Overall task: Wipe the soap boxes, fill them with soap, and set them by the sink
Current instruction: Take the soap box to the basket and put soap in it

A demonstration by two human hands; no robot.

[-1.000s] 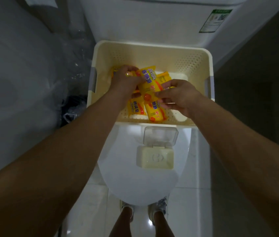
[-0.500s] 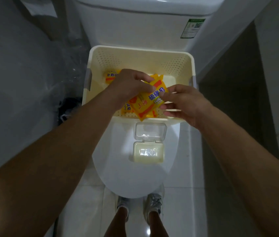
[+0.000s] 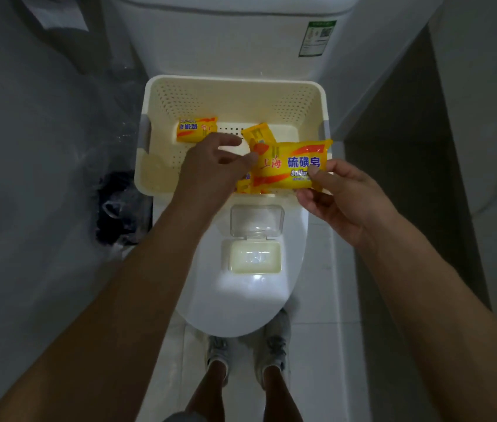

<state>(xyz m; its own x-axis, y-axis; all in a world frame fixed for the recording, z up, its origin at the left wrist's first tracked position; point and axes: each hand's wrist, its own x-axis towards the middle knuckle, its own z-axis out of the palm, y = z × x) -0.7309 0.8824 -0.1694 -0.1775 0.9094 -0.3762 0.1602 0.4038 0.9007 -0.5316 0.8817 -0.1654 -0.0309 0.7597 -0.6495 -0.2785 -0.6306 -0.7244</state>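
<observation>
Lifted clear of the basket (image 3: 235, 86), the soap packet (image 3: 289, 169) now lies crosswise — right hand (image 3: 337, 202) pinching its right end, left hand (image 3: 213, 166) loose-fingered at its left. Below, nearer the right hand, the soap box (image 3: 254, 260) sits open on the toilet lid (image 3: 241, 300).

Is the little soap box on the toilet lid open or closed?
Open. The soap box's clear lid is flipped back.
</observation>
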